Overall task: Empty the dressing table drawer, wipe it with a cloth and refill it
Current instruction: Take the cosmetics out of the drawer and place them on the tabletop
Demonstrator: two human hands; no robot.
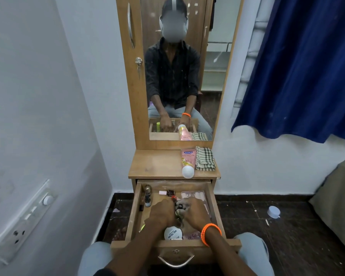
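The wooden drawer (214, 204) of the dressing table is pulled out toward me. Both hands are inside it. My left hand (161, 213) and my right hand (195, 211), with an orange band at the wrist, curl around a cluster of small nail polish bottles (180, 209) between them. A pink and dark bottle (166, 192) lies at the back, a gold-capped bottle (147, 195) along the left wall, and a white round tub (172, 233) at the front. On the tabletop (155, 166) lie a pink tube (187, 162) and a folded checked cloth (205, 158).
A tall mirror (177, 76) rises behind the tabletop and reflects me seated. A white wall with a switch panel (22, 222) is on the left. A blue curtain (303, 66) hangs at the right, with a white cap (273, 212) on the dark floor and a bed edge (339, 196).
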